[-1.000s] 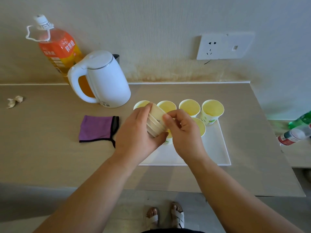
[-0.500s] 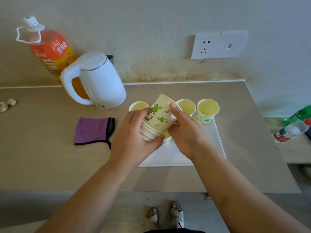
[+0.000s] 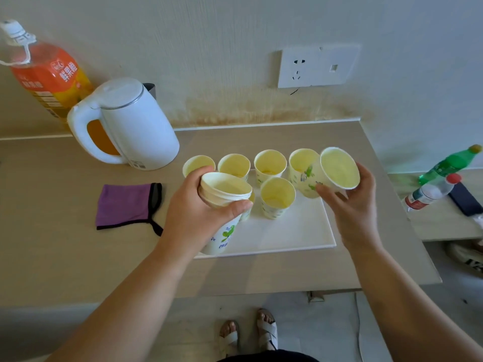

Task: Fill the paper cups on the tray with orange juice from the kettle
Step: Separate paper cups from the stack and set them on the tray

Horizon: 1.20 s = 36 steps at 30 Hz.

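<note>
Left grip (image 3: 198, 215) curls round a cup stack (image 3: 224, 190) at frame centre, right grip (image 3: 350, 202) holds a single cup (image 3: 338, 168) to its right, both at the tray (image 3: 287, 236) on the counter (image 3: 52, 257).

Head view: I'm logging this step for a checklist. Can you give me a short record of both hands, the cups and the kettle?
left hand: grips a nested stack of paper cups over the left part of the tray
right hand: holds a single paper cup, tilted, above the tray's back right
standing cups: five upright in view; a sixth shows partly behind the stack
kettle: on the counter left of the tray, untouched
</note>
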{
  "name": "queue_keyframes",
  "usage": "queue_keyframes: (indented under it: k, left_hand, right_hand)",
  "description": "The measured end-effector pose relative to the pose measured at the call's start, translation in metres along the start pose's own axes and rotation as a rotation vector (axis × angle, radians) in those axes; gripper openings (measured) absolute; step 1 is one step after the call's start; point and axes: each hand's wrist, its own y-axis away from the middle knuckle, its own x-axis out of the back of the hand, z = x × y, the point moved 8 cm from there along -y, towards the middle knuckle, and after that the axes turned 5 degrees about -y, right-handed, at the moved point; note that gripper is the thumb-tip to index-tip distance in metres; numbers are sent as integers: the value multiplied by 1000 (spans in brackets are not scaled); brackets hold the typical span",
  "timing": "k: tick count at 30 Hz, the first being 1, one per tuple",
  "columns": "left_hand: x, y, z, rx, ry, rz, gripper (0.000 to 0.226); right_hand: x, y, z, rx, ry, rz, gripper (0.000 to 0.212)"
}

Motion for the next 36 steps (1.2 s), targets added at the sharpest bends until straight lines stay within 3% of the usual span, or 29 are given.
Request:
queue_keyframes:
  k: [8, 17, 21, 23, 26, 28, 30, 33, 36]
  left_hand:
    - [-7, 3, -4, 31, 30, -26, 65]
    - [-12, 10, -2, 3, 12, -67, 71]
    - [-15, 13, -1, -9, 15, -89, 63]
    - [-15, 14, -1, -17, 4, -106, 64]
    - [-18, 14, -6, 7, 14, -130, 68]
    - [-19, 14, -9, 26, 28, -136, 71]
    - [-18, 14, -10, 25, 7, -123, 77]
    - [-15, 13, -10, -14, -129, -83, 86]
    - [-7, 11, -6, -61, -302, -39, 85]
  right_hand:
    - [9, 9, 57, -138, 198, -81, 70]
    - [5, 4, 71, -199, 197, -111, 66]
    - [5, 1, 72, -211, 204, -126, 68]
    - [4, 2, 74, -235, 217, -159, 80]
    - [5, 7, 81, -283, 227, -240, 116]
    - [12, 12, 80, -250, 325, -271, 123]
    - [19, 18, 71, -184, 423, -232, 112]
    - [13, 37, 37, 70, 433, -113, 65]
    - [-29, 61, 7, 232, 400, -177, 29]
